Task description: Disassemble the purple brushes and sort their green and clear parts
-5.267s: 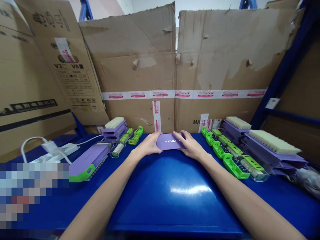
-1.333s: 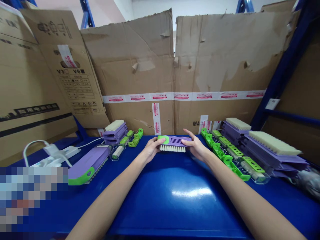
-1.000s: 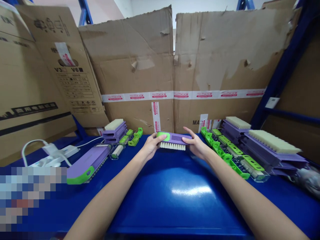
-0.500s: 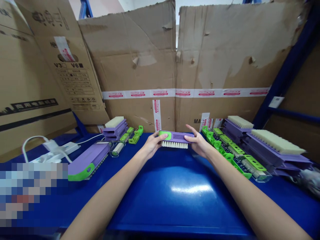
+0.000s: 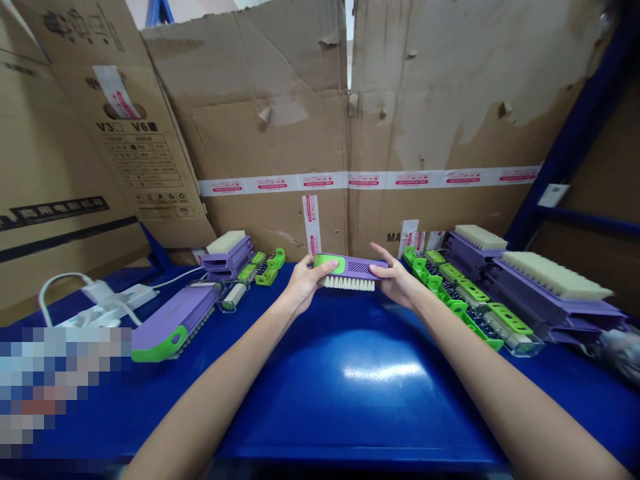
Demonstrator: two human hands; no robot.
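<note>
Above the middle of the blue table, a purple brush (image 5: pixel 358 268) with a green end and cream bristles is held level, bristles facing down. My left hand (image 5: pixel 303 283) is closed around its green end, thumb on the front face. At the opposite end, my right hand (image 5: pixel 397 277) pinches the purple part beside the slotted grille, with the index finger pointing up and away. The backs of both grips are hidden behind the brush.
On the right are stacked purple casings (image 5: pixel 530 287) with cream bristle blocks (image 5: pixel 557 273) and a row of green clips (image 5: pixel 440 291). To the left lie a long purple and green piece (image 5: pixel 173 320), another bristle block (image 5: pixel 227 242) and a white power strip (image 5: pixel 113 303). Cardboard (image 5: pixel 270 147) stands behind.
The view has shifted slightly. Both hands still hold the brush in nearly the same place, and its front face has tipped a little more into view.
</note>
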